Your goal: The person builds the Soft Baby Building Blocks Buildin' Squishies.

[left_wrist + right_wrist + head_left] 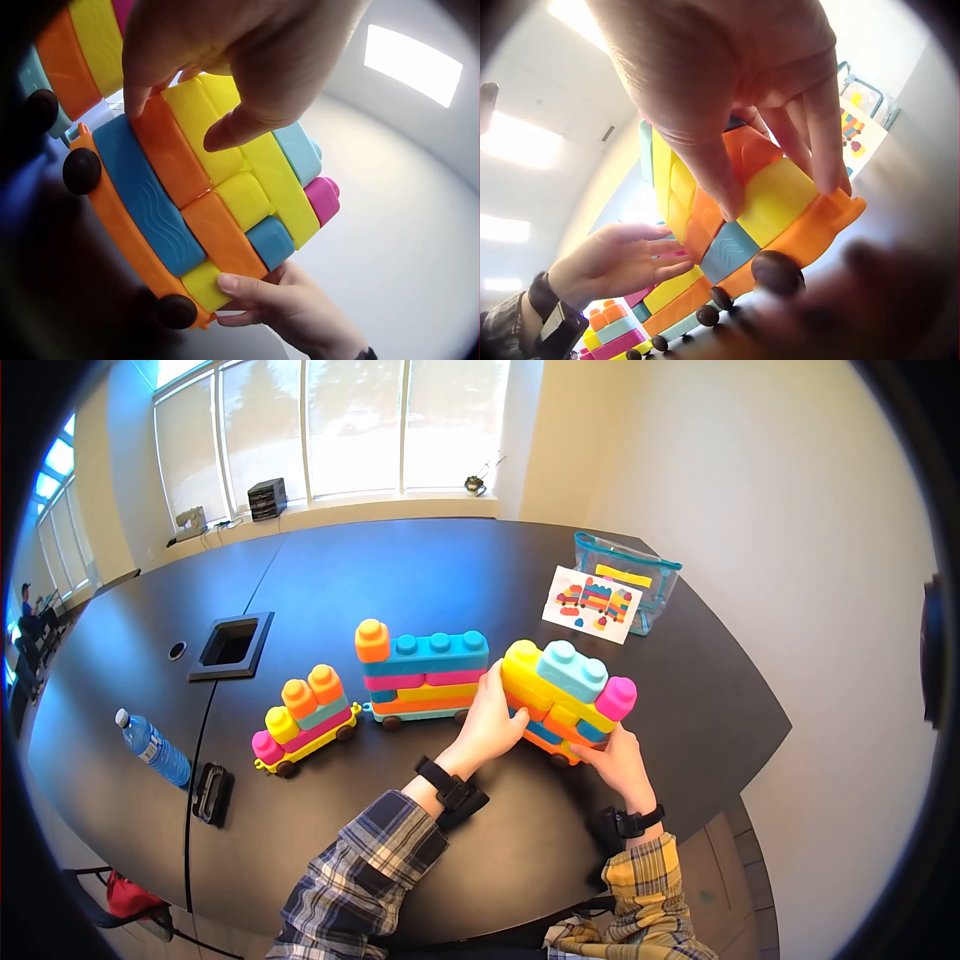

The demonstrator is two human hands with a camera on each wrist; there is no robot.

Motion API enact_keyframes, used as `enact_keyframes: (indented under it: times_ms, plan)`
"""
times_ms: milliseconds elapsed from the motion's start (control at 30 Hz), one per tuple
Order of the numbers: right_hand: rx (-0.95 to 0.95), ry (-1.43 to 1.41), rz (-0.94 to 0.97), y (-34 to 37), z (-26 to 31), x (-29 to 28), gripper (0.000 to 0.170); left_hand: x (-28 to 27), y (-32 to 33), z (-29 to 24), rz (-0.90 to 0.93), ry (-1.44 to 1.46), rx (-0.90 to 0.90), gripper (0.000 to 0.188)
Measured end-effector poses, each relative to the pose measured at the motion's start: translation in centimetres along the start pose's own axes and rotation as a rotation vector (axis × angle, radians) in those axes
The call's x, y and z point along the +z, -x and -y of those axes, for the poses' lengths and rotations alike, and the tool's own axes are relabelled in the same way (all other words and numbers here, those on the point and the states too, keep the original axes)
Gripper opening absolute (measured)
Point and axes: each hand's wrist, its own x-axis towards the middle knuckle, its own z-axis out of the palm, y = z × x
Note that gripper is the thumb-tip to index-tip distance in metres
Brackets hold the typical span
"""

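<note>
A toy train wagon of stacked building blocks (555, 690), yellow, orange and blue on an orange wheeled base, stands tilted between both hands. My left hand (490, 715) holds its left end, thumb across a yellow block (221, 124) and fingers passing behind. At the lower right end, my right hand (615, 765) grips the wagon, with the thumb on the near face beside a yellow block (780, 199) and fingers on the far side. Light blue (572, 670) and pink blocks (616, 698) top it. Left of it stands a longer block wagon (425, 675), joined to a smaller one (308, 725).
Behind the wagons, a picture card (592, 605) leans on a clear zip bag (650, 575). A water bottle (155, 748) and a black case (212, 794) lie at the left of the dark table (330, 840). A square table opening (231, 645) sits farther back.
</note>
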Motion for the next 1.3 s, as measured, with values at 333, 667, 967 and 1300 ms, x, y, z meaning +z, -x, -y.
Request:
enact_keyframes:
  times_ms: [333, 667, 967, 1300]
  plan:
    - [0.016, 0.073, 0.035, -0.1, -0.5, -1.2, 0.065, 1.0, 0.5, 0.1, 0.058, 0.038, -0.037, 0.088]
    - [-0.065, 0.015, -0.108, 2.3, 0.5, -2.3, 0.078, -6.6, 4.4, -3.1, 0.077, -0.097, 0.185, 0.085]
    - [-0.175, -0.207, -0.578, 9.9, 0.8, -3.9, 0.008, -25.1, 21.2, -6.6, -0.625, -0.482, -0.052, 0.008]
    - [-0.295, -0.267, -0.721, 10.8, 1.7, -3.2, 0.017, -32.9, 31.3, -0.9, -0.943, -0.605, -0.431, 0.030]
